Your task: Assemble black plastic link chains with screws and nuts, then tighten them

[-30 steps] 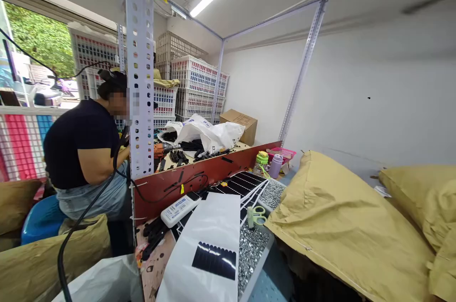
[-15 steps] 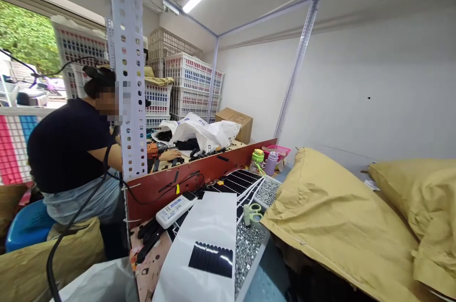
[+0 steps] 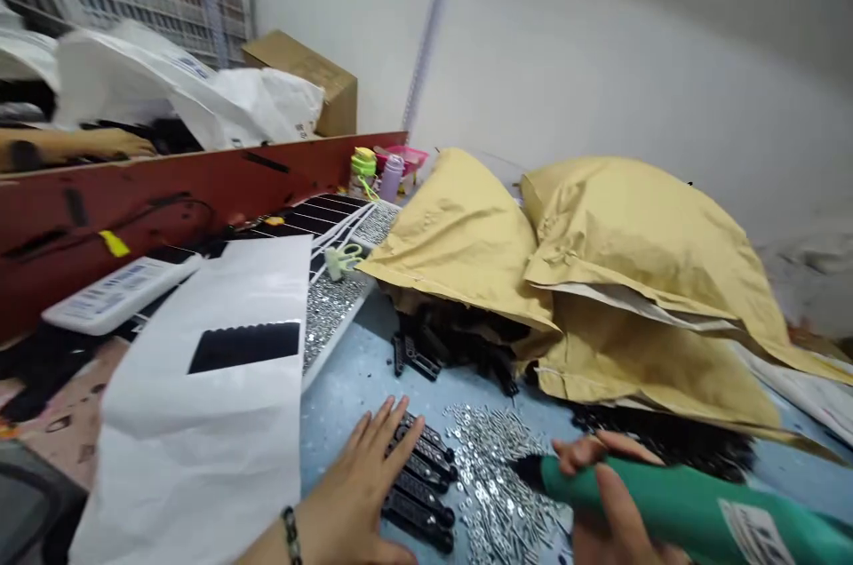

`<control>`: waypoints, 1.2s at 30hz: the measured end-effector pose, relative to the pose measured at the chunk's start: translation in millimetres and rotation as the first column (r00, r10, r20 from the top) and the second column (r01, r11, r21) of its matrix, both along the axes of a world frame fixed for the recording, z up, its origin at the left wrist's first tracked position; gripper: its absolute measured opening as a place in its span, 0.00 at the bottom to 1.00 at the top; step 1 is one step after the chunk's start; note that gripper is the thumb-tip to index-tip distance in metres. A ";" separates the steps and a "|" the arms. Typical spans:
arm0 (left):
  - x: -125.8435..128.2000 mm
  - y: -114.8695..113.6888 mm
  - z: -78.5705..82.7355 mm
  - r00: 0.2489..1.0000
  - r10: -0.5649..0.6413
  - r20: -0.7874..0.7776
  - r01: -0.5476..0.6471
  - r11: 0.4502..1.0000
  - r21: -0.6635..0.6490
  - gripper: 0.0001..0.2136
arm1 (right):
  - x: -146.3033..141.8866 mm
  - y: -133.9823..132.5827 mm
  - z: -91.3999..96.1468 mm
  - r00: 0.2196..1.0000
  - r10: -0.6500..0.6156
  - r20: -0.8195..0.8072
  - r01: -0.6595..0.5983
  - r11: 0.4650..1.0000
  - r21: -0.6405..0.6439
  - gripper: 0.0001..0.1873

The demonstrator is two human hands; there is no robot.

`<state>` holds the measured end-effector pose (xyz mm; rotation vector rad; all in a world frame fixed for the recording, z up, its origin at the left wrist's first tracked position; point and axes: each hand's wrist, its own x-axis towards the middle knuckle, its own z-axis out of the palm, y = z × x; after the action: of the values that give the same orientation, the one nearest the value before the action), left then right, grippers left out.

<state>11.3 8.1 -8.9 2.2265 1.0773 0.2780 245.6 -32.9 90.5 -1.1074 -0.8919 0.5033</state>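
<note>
Left hand (image 3: 363, 485) lies flat, grip spread, on black brackets (image 3: 421, 481) at the table's (image 3: 353, 378) near edge; right hand (image 3: 619, 516) (grip wrapped tight) clutches a green driver (image 3: 699, 516) beside loose screws (image 3: 497, 476).

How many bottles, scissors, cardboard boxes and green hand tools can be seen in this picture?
Bottles: 2, the green-capped bottle and the purple bottle
Scissors: 1, the green-handled scissors
Boxes: 1, the cardboard box
Tools: 1, the green tool held in the right hand
Total: 5
</note>
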 end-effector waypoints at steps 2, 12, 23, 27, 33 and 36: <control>2.5 2.1 0.9 0.999 -0.020 -0.028 0.022 0.998 0.057 0.59 | -9.1 9.7 -0.9 0.998 0.026 0.055 -0.029 0.997 0.066 0.10; 11.0 11.5 -4.8 0.996 -0.075 -0.046 0.080 0.990 0.119 0.49 | -53.6 42.3 -22.9 0.974 0.223 0.036 -0.226 0.969 0.105 0.04; 11.4 4.2 -13.9 0.997 -0.042 0.060 0.035 0.994 0.103 0.46 | -58.0 46.5 -36.4 0.917 0.380 0.125 -0.386 0.922 0.031 0.04; 13.7 2.7 -12.0 0.998 -0.033 0.047 0.030 0.998 0.057 0.43 | -59.8 52.0 -41.1 0.894 0.432 0.119 -0.434 0.901 -0.011 0.03; 15.2 3.1 -5.2 0.998 -0.028 0.048 0.027 1.000 0.011 0.40 | -58.8 48.2 -32.3 0.893 0.426 0.143 -0.431 0.902 0.004 0.05; 15.2 2.2 -5.7 0.998 -0.014 0.062 0.011 0.999 0.035 0.40 | -55.8 38.0 -22.1 0.917 0.366 0.156 -0.382 0.921 0.082 0.04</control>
<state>26.5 10.2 -14.6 2.2399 1.0325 0.3607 189.9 5.0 68.4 -0.8782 -1.2513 0.6894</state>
